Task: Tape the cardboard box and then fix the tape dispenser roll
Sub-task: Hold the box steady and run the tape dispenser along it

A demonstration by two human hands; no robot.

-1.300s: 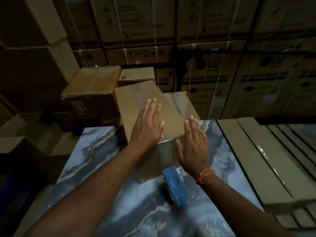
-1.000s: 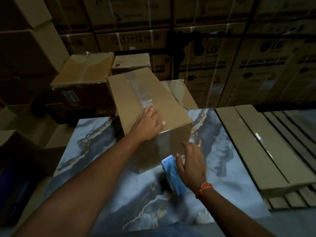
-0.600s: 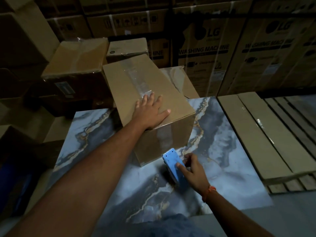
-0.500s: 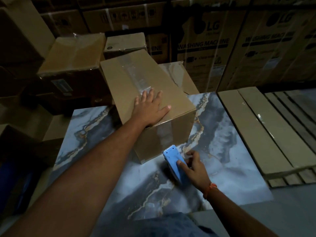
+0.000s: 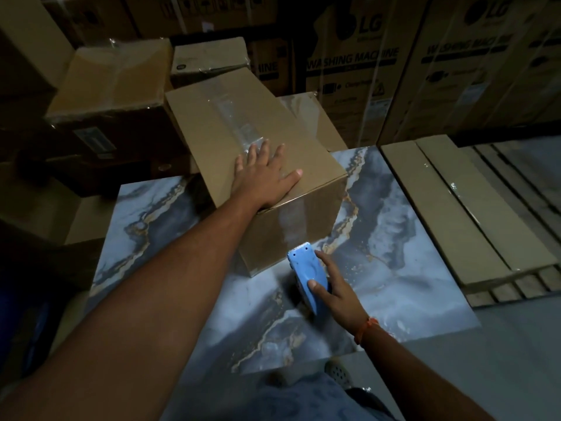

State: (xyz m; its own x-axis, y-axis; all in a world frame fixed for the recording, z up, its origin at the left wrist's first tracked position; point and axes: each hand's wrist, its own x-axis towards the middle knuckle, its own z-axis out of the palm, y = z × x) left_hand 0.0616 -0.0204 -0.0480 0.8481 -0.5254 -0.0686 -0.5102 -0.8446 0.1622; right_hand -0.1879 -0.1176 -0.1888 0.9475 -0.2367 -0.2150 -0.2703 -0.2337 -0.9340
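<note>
Right hand point(image 5: 332, 288) wrapped around blue plastic tape dispenser point(image 5: 306, 276), serrated end pointing at taped brown cardboard box point(image 5: 273, 165) just beyond, left hand point(image 5: 262, 176) flat on top.

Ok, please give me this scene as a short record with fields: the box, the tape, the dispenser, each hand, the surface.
box: cardboard box, closed, on marbled slab
tape: clear strip along top, down near side
dispenser: blue tape dispenser, on slab beside box
left hand: flat on box top
right hand: grip on dispenser
</note>
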